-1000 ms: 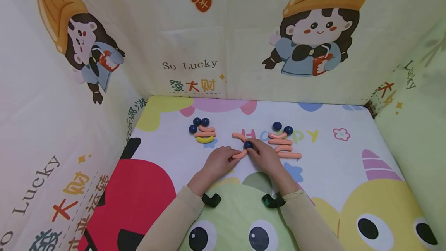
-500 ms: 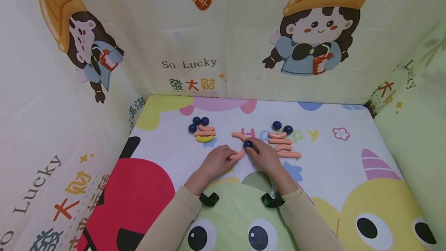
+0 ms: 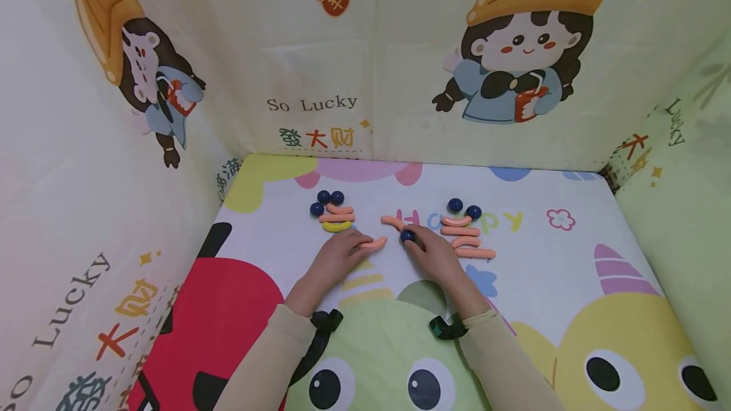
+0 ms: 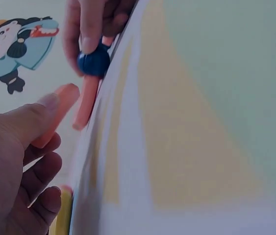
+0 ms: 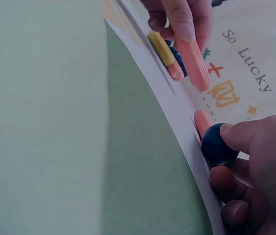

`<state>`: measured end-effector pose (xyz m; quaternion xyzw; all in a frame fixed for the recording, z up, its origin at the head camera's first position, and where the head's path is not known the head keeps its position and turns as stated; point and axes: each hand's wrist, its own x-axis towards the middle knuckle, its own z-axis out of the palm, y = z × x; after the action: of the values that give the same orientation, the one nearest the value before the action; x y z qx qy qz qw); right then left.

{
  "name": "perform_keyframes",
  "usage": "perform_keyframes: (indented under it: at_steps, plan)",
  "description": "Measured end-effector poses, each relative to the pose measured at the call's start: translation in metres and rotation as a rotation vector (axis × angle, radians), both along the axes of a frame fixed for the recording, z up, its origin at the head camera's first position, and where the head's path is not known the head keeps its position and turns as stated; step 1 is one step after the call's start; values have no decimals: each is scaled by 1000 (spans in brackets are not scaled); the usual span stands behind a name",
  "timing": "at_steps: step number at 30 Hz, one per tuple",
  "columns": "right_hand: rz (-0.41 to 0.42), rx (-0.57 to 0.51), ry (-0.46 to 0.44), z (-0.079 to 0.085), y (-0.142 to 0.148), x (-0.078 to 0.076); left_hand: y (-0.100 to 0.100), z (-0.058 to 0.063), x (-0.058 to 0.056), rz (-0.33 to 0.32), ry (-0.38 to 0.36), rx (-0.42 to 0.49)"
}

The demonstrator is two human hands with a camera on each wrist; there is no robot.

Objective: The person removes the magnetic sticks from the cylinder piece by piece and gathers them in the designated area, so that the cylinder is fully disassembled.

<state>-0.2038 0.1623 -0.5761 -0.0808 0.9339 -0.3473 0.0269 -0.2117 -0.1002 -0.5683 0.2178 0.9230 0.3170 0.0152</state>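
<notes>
My left hand [image 3: 334, 259] pinches a curved salmon-pink stick [image 3: 374, 244] between thumb and fingers; the left wrist view shows this stick [image 4: 63, 110] raised off the table. My right hand [image 3: 438, 257] pinches a dark blue ball [image 3: 407, 236], with the thumb on its near side in the right wrist view. Another pink stick [image 3: 391, 221] lies on the table, its right end close behind the ball. Part of that end is hidden by the right fingers.
Left of the hands lie several blue balls [image 3: 323, 196], pink sticks [image 3: 337, 217] and a curved yellow stick [image 3: 337, 226]. On the right are two blue balls [image 3: 455, 205] and several pink sticks [image 3: 460, 231]. A printed cloth wall [image 3: 400, 81] encloses the patterned table.
My left hand has drawn its pink stick away from the ball, leftward and slightly up in the head view. The right hand stays at the ball.
</notes>
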Motion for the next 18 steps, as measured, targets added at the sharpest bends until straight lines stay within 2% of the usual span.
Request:
perform_keyframes:
  at_steps: [8,15,18]
  plan:
    - [0,-8,-15,3,-1,1,-28,0,-8,78,0,14]
    - [-5,-8,-24,4,-2,1,-47,-3,-13,83,3,-10]
    - [-2,-4,-15,3,-1,1,-53,-5,-14,75,38,-27]
